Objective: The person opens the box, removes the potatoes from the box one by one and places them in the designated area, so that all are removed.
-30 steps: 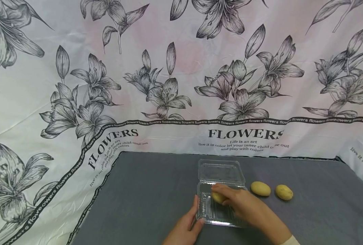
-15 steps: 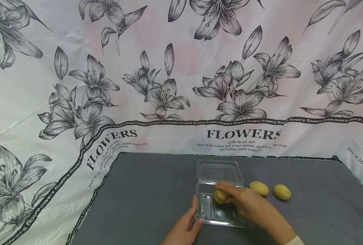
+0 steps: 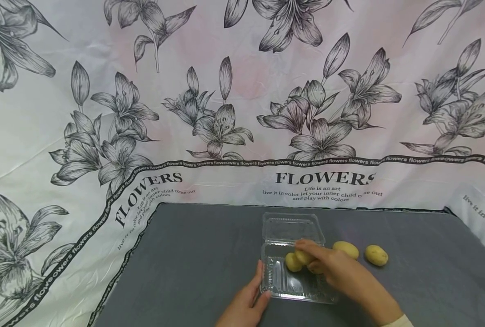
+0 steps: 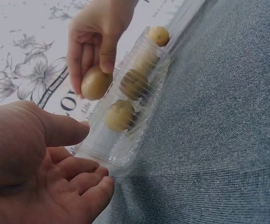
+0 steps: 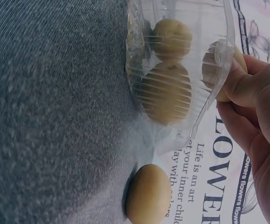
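Note:
An open clear plastic clamshell box (image 3: 295, 295) lies on the grey cloth, its lid (image 3: 293, 227) folded back to the far side. My right hand (image 3: 338, 268) holds a yellow potato (image 4: 96, 82) between thumb and fingers, raised over the box. Below it, one potato (image 3: 293, 262) sits inside; a second potato (image 3: 315, 267) is partly hidden by the right hand. My left hand (image 3: 244, 299) rests at the box's left front corner, its fingers (image 4: 86, 173) loosely bent and its thumb apart from them. In the right wrist view the held potato (image 5: 211, 65) shows partly through the clear wall.
Two more potatoes lie on the cloth right of the box: one potato (image 3: 346, 250) close beside it, the other potato (image 3: 376, 255) farther right. A flower-printed white curtain (image 3: 226, 181) stands behind the cloth's (image 3: 193, 263) back edge.
My right hand has shifted a little to the right across the box, holding a potato. Another potato now shows in the box to its left. My left hand has stayed at the corner.

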`<state>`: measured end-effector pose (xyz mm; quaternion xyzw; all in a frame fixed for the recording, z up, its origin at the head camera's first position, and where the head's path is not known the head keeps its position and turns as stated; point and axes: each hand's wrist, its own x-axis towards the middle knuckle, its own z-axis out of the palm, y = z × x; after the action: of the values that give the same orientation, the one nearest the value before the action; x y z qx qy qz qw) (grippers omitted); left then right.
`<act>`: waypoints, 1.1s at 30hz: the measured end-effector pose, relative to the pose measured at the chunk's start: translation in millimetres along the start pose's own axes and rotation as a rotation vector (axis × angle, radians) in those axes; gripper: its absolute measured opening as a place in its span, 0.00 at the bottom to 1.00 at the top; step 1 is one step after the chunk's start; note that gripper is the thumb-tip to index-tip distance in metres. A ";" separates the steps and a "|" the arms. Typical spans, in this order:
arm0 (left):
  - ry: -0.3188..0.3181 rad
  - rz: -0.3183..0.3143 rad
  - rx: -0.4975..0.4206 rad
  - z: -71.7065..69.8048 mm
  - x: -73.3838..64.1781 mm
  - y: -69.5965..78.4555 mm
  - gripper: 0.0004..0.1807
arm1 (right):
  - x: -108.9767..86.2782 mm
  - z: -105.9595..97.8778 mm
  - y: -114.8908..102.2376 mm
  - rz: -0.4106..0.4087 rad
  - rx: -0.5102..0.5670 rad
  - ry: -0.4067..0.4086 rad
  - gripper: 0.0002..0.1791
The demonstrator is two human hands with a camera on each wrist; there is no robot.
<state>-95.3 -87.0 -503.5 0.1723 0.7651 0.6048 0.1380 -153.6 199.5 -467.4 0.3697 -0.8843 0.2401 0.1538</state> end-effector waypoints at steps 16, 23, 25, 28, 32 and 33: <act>-0.032 -0.006 -0.066 -0.3 2.4 -1.5 0.43 | -4.5 -2.4 12.5 -0.052 -0.078 0.068 0.35; -0.025 -0.025 -0.063 -0.5 2.8 -2.8 0.43 | -7.5 -7.2 16.2 -0.097 -0.092 0.110 0.37; -0.025 -0.027 -0.061 -0.8 1.9 -2.5 0.43 | -8.3 -7.7 17.6 -0.103 -0.098 0.121 0.37; -0.023 -0.024 -0.061 -1.2 0.3 -1.4 0.43 | -9.1 -8.2 19.4 -0.096 -0.086 0.114 0.37; -0.023 -0.010 -0.053 -1.5 -0.6 -0.5 0.43 | -10.7 -10.6 21.1 -0.063 -0.078 0.093 0.38; -0.023 -0.008 -0.051 -1.6 -0.7 -0.4 0.43 | -11.6 -11.5 21.3 -0.054 -0.086 0.091 0.38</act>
<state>-95.4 -88.7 -503.5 0.1726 0.7486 0.6215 0.1537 -160.1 225.4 -469.6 0.3752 -0.8756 0.2144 0.2159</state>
